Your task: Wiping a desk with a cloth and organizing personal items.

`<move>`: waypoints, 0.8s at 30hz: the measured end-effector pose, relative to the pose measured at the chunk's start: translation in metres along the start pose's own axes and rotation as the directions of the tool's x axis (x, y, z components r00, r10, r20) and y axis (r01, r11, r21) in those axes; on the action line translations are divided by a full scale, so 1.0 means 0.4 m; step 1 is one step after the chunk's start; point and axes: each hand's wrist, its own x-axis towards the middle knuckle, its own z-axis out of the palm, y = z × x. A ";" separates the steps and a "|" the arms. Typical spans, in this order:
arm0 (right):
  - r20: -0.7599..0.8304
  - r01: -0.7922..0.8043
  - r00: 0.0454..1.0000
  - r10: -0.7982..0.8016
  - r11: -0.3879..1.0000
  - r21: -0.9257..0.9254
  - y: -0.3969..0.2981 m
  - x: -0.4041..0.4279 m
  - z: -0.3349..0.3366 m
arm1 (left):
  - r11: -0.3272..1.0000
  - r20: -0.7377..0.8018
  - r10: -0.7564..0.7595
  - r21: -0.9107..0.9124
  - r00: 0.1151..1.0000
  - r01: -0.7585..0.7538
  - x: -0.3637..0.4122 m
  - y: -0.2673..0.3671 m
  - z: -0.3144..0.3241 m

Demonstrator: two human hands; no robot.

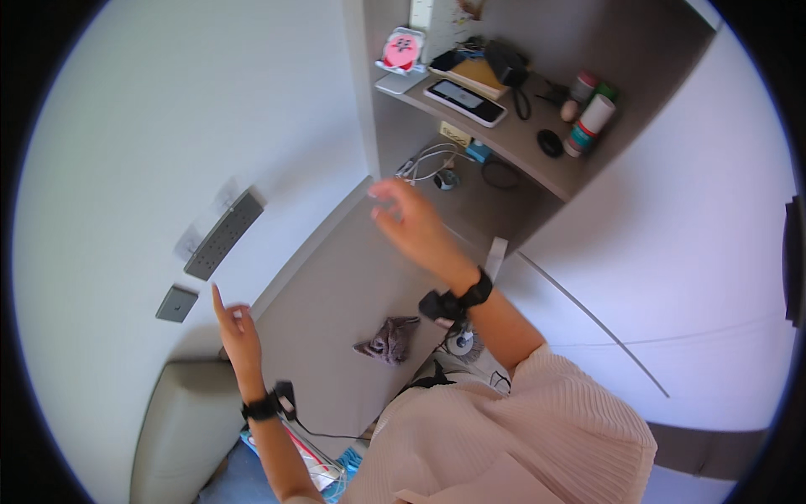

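Note:
My left hand (239,337) is raised near the wall, its index finger extended and the others curled, with nothing in it. The fingertip appears just below a dark grey power socket strip (225,234); whether it touches the wall I cannot tell. A square grey wall plate (177,303) is to its left. My right hand (412,223), slightly blurred, hovers empty with bent, parted fingers before the lower shelf, near a coiled white cable (423,157). Below it, a crumpled grey-brown cloth (390,342) lies on the grey desktop (315,302). Both wrists wear black straps with small devices.
An open shelf unit (535,154) holds a smartphone (466,102), a pink cartoon figure stand (402,50), bottles and a black round object (550,143). A beige padded headrest or backrest (182,428) stands lower left. A thin rod (592,321) runs along the right white surface.

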 end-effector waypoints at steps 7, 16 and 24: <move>-0.494 -0.227 0.868 0.047 0.923 -0.311 0.174 0.333 -0.309 | 0.933 0.175 -0.173 -0.287 0.969 0.219 -0.302 -0.099 0.050; -0.512 -0.674 0.734 0.447 0.384 -0.631 0.377 0.542 -0.507 | 0.881 0.186 -0.327 -0.293 0.926 0.370 -0.474 -0.134 0.026; -0.582 -0.708 0.705 0.406 0.456 -0.539 0.540 0.598 -0.607 | 0.856 0.217 -0.425 -0.218 0.879 0.468 -0.482 -0.069 0.010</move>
